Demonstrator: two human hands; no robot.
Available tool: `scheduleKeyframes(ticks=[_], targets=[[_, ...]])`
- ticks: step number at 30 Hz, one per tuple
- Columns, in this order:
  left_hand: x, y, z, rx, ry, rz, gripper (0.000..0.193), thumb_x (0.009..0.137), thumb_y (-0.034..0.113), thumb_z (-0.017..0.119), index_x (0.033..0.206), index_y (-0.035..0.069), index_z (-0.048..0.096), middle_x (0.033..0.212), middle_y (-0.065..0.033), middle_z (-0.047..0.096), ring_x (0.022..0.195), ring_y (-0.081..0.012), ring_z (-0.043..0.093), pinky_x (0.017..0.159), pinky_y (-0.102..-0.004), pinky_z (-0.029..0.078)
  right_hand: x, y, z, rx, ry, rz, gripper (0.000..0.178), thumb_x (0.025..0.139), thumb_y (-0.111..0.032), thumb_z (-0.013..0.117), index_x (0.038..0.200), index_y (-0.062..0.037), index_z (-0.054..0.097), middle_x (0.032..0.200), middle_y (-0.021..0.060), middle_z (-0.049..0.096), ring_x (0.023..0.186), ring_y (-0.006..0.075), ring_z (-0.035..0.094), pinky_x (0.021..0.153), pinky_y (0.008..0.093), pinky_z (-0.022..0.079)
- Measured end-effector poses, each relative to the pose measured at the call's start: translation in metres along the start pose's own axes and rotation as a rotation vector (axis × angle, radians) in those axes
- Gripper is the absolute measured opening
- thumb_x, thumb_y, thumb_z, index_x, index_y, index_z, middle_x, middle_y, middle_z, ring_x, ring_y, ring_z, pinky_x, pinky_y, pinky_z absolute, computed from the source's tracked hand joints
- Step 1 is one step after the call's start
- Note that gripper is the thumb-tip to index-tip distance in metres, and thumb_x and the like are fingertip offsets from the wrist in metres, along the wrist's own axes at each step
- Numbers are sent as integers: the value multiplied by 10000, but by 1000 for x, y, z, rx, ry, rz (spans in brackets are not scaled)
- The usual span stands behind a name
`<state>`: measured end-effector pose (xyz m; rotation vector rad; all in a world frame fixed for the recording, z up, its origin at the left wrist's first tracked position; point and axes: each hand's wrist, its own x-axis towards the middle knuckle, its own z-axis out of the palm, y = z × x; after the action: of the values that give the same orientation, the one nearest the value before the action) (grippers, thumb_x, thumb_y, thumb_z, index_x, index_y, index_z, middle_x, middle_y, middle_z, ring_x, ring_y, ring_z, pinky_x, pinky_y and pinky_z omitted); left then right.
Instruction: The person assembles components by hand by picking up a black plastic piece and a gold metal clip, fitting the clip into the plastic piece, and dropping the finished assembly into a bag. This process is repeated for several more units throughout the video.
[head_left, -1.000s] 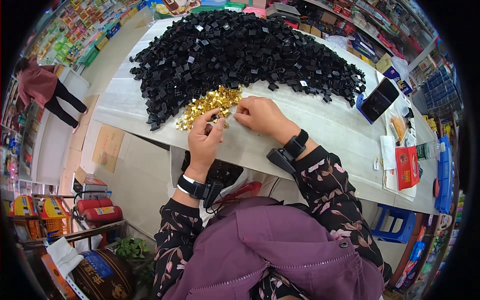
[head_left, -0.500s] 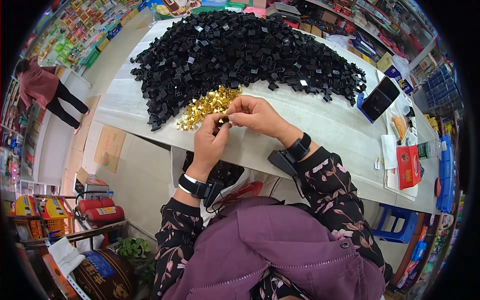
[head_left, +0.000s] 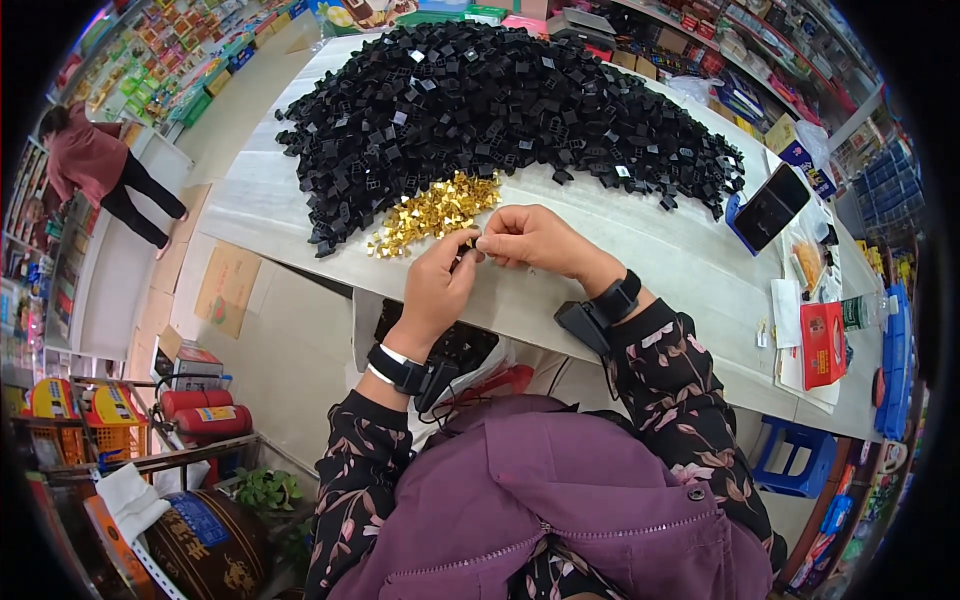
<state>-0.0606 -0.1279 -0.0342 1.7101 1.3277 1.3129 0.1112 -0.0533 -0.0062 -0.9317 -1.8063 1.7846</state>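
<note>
My left hand [head_left: 440, 288] is closed around a small black plastic piece [head_left: 466, 253], mostly covered by the fingers. The right hand [head_left: 548, 243] meets it at the fingertips, thumb and forefinger pinched against the piece's edge; whatever sits in that pinch is too small to make out. Just beyond the hands lies a small heap of shiny gold metal-looking bits [head_left: 440, 212]. Behind that spreads a large mound of square black plastic pieces [head_left: 480, 110], like the one I hold.
The pale table [head_left: 660, 285] carries a phone on a stand [head_left: 770, 208], a red box [head_left: 823, 345] and a plastic bottle [head_left: 865, 311] at the right. A blue stool [head_left: 795, 455] stands below. Fire extinguishers [head_left: 208, 415] and a person [head_left: 105, 175] are at the left.
Both hands have drawn slightly nearer to me, away from the gold heap. The right fingers have lowered beside the left fingertips. The whole view has shifted a little.
</note>
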Motion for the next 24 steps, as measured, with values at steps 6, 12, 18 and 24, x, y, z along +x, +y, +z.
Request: scheduleKeyframes(ticks=[6, 12, 18, 24], targets=[[-3, -4, -2, -7, 34, 45, 236, 877, 43, 539, 1109, 38, 579, 830, -68, 632, 618, -115, 571, 566, -239, 465, 4, -3, 0, 66, -62, 62, 209, 871, -276, 640, 858, -69, 621, 734, -34, 586, 670, 39, 535, 569, 184, 430], [11, 3, -24, -485, 111, -305, 139, 895, 85, 537, 1010, 25, 584, 843, -53, 625, 602, -111, 558, 538, -234, 456, 1, -5, 10, -62, 61, 36, 211, 849, -293, 653, 867, -84, 634, 744, -29, 597, 659, 49, 541, 585, 194, 440], [34, -10, -91, -748, 314, -427, 164, 899, 189, 566, 903, 25, 566, 819, -43, 616, 621, -99, 558, 522, -219, 436, -1, 2, 19, -779, 187, -324, 184, 784, -299, 660, 855, -130, 647, 790, 23, 624, 694, 176, 608, 612, 303, 486], [74, -9, -107, 720, 77, 14, 169, 832, 188, 616, 936, 62, 573, 786, -90, 627, 695, -242, 610, 585, -341, 479, 6, 13, 18, -832, 245, -419, 152, 778, -263, 634, 838, -123, 642, 832, 37, 626, 749, 236, 609, 646, 349, 491]])
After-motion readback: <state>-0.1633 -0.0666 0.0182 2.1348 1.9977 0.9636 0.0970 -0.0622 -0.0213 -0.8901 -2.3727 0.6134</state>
